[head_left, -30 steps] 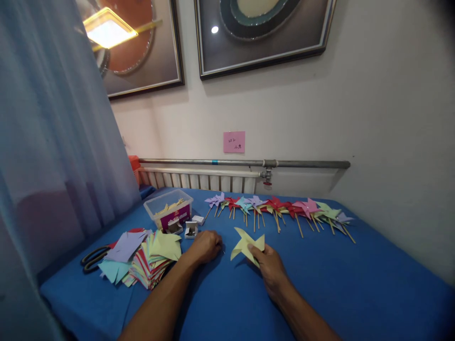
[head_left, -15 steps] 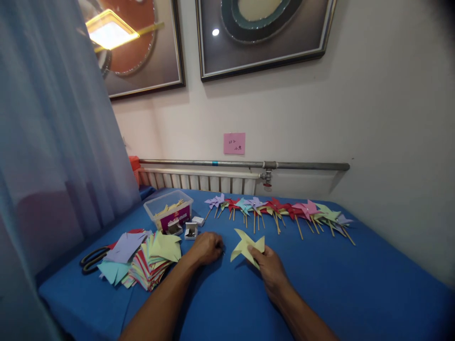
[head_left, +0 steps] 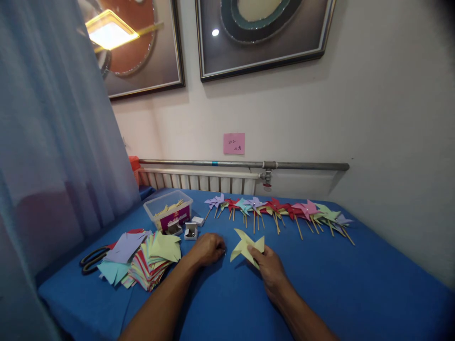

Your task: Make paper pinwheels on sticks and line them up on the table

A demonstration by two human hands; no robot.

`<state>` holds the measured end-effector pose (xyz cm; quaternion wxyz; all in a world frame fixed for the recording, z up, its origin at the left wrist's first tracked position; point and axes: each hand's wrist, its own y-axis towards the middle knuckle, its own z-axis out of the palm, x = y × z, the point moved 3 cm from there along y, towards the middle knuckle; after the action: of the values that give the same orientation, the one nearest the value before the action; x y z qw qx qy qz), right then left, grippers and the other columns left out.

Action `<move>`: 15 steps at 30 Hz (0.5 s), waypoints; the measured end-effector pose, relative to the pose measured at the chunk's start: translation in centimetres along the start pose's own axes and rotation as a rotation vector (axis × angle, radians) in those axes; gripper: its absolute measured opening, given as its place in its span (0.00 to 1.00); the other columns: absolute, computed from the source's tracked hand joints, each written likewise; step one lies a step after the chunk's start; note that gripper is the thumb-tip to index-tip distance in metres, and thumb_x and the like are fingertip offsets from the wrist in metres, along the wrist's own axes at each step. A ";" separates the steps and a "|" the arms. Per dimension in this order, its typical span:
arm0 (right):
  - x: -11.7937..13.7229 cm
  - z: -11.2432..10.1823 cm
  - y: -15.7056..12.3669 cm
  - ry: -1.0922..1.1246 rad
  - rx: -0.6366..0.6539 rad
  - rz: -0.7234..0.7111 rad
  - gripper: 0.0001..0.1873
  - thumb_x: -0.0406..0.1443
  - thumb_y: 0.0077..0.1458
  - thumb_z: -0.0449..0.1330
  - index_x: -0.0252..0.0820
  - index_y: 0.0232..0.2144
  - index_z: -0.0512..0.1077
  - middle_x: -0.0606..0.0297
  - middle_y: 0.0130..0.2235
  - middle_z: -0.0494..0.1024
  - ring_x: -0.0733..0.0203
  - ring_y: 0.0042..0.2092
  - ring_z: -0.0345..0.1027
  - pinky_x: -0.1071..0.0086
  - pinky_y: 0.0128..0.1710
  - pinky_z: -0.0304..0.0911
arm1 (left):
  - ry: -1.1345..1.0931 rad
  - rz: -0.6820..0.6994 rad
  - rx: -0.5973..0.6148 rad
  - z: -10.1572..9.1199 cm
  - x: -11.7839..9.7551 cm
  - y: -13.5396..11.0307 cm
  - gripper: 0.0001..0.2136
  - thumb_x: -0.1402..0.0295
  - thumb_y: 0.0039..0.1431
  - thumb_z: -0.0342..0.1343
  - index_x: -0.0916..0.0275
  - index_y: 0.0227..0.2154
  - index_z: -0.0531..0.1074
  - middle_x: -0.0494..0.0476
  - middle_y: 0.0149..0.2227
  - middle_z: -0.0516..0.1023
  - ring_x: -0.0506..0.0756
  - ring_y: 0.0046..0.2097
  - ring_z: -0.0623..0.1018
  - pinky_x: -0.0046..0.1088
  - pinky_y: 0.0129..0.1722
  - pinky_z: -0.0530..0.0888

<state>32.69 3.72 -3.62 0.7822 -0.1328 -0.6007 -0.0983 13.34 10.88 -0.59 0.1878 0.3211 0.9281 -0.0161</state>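
My right hand [head_left: 269,266] pinches a folded yellow paper pinwheel [head_left: 246,244] and holds it just above the blue table [head_left: 355,289]. My left hand [head_left: 208,248] rests on the cloth a short way to the left of it, fingers curled in; a tiny metal pin seems to poke out at the fingertips, too small to be sure of. A fanned stack of coloured paper squares [head_left: 151,258] lies left of my left hand.
A row of finished pinwheels on wooden sticks [head_left: 280,210] lies along the far side. A clear plastic box of sticks [head_left: 169,212] and small white boxes [head_left: 191,230] sit at back left. Black scissors [head_left: 93,258] lie by the left edge, under a curtain.
Almost nothing: my left hand has crept slightly right toward the yellow pinwheel; my right hand keeps its hold in the same place.
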 end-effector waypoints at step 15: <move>-0.7 -0.4 0.5 -0.018 0.002 0.001 0.20 0.46 0.41 0.72 0.40 0.34 0.79 0.62 0.29 0.85 0.52 0.32 0.79 0.66 0.32 0.71 | 0.066 0.004 0.022 0.1 -0.1 0.0 0.09 0.74 0.57 0.54 0.62 0.36 0.79 0.62 0.43 0.82 0.60 0.45 0.78 0.33 0.45 0.69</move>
<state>33.09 4.06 -4.44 0.7769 -0.1329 -0.6079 -0.0961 13.43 10.81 -0.68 0.1533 0.3254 0.9329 -0.0154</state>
